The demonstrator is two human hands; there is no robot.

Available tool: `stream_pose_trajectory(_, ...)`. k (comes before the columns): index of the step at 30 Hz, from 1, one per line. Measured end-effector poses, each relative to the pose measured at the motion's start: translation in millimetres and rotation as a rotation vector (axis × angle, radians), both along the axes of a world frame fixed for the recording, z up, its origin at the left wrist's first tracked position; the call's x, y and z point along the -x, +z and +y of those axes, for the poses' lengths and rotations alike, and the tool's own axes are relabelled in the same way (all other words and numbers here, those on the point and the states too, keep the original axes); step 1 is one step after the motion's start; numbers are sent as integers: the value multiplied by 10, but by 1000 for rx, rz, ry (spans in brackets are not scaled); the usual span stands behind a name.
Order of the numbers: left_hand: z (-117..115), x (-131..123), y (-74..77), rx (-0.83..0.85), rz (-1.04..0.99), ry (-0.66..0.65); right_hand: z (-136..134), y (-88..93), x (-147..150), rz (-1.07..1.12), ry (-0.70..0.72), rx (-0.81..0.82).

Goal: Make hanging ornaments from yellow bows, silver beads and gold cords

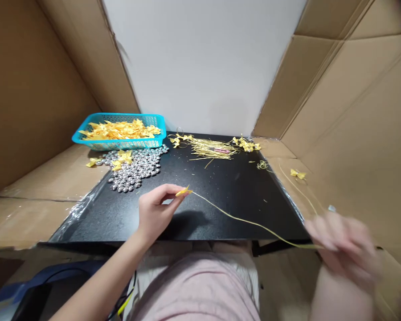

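Between the thumb and fingers of my left hand (157, 209) is a small yellow ribbon bow (183, 191), held over the black table. A thin gold cord (243, 220) runs from that bow across to my right hand (344, 243), sagging a little between them. My right hand is out past the table's right edge and smeared by motion, its fingers curled around the cord. Another stretch of cord (299, 189) leads up from near the right hand toward a small tangle of cord (262, 165) on the table.
A blue basket (120, 145) full of yellow bows stands at the back left. Several shiny silver beads (137, 171) spread before it. Cut gold cords (207, 149) lie in a pile at the back, near finished-looking bows (246, 144). Cardboard walls (354, 111) flank the table (220, 178).
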State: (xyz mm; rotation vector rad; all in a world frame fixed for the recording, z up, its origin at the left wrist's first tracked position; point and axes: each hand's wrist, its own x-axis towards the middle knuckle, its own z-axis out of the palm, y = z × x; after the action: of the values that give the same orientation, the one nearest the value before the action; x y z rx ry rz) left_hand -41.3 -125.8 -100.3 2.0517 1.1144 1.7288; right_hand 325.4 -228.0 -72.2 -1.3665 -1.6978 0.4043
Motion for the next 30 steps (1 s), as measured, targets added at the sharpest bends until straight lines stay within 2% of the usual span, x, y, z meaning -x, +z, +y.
stream_pose_trajectory(1,57,40,7,36,70,0,204,-20,80,40,-16,0)
stream_pose_trajectory(3,181,127,34,10,206,12,598,-60,252,148,-64,129)
stream_pose_trajectory(6,363,232,95,-194,367,-22,1027,-137,482,19,-110,201)
stream_pose_trajectory(9,499,262,140,-311,494,-76,1215,-231,647,-149,-164,205)
stream_pose_trajectory(12,594,235,148,-315,590,-109,1272,-290,757,-318,-179,208)
stream_pose_trajectory(15,682,199,133,-328,660,-138,1367,-267,804,-457,-151,214)
stream_pose_trajectory(18,778,163,123,-408,688,-159,1635,-169,816,-555,-100,217)
stream_pose_trajectory(23,956,79,122,-462,637,-269,2431,-38,944,-635,-46,174)
stream_pose_trajectory(27,1116,23,81,-458,614,-344,2961,-97,1078,-675,-24,199)
stream_pose_trajectory(30,1206,6,60,-449,586,-358,3140,-164,1099,-679,-6,237)
